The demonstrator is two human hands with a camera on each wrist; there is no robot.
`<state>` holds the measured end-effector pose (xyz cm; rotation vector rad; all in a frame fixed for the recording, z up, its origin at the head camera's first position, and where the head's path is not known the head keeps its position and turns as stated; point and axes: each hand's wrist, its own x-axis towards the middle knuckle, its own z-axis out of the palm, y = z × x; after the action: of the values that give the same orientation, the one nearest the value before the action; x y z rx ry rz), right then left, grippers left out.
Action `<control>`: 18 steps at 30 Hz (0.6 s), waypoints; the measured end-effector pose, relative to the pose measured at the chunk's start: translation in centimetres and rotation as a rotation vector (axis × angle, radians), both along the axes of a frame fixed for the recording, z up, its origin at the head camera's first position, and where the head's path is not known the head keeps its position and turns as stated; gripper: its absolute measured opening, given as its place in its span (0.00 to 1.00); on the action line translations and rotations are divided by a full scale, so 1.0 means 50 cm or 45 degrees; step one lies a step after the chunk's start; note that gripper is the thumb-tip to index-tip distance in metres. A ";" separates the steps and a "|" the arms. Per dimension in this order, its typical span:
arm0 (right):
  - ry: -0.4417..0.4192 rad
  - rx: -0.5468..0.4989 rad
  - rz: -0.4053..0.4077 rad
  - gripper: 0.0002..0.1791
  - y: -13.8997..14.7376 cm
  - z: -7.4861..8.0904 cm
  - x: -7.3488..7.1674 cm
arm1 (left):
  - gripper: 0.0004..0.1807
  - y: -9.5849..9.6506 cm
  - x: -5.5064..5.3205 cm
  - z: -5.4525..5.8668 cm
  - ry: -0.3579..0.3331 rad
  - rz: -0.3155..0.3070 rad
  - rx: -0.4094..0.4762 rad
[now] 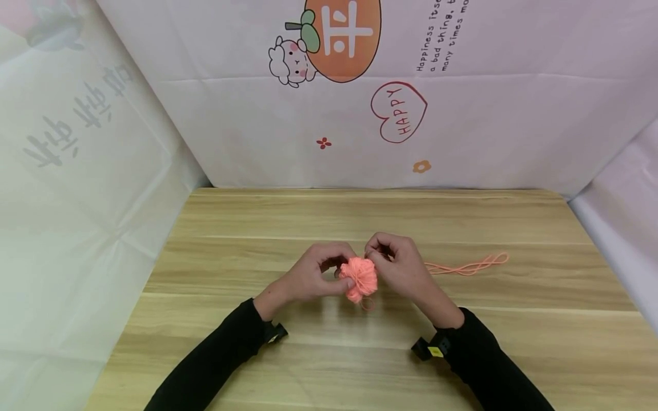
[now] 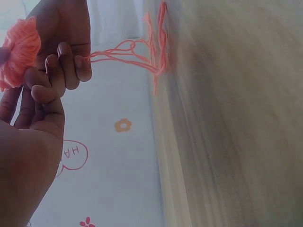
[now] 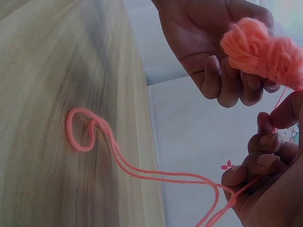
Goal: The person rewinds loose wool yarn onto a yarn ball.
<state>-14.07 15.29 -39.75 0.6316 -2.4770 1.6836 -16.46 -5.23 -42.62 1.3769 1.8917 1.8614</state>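
Observation:
A small ball of coral yarn (image 1: pixel 360 276) is gripped between the thumb and fingers of my left hand (image 1: pixel 321 271), above the middle of the table. Windings wrap its middle, and a small loose loop hangs under it in the head view. Just right of the ball, my right hand (image 1: pixel 401 265) pinches a strand between thumb and index finger. In the right wrist view the strand (image 3: pixel 280 100) runs from the ball to those fingertips. The other right fingers curl round more yarn, whose doubled tail (image 3: pixel 161 176) trails down to the tabletop.
The wood-grain table (image 1: pixel 231 354) spreads beneath both hands. Loops of the yarn tail (image 1: pixel 475 265) lie on it to the right. A white printed cloth (image 1: pixel 247 131) hangs along the table's back edge, with more pale cloth at the left and right sides.

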 end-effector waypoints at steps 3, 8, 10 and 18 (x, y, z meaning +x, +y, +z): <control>-0.001 -0.011 0.008 0.12 -0.001 -0.002 -0.001 | 0.11 -0.003 0.001 0.001 -0.039 0.023 0.032; 0.006 -0.018 0.025 0.13 -0.002 -0.003 -0.001 | 0.14 -0.005 0.002 0.004 -0.064 0.069 0.083; 0.014 -0.015 0.026 0.13 -0.003 -0.004 0.000 | 0.14 -0.005 0.003 0.005 -0.066 0.083 0.104; 0.036 0.011 0.047 0.14 -0.007 -0.010 0.000 | 0.12 -0.006 -0.013 -0.018 -0.114 0.177 0.193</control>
<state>-14.07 14.94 -40.27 0.7014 -2.4697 1.6656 -17.08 -5.55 -43.52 1.2079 1.8803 2.1341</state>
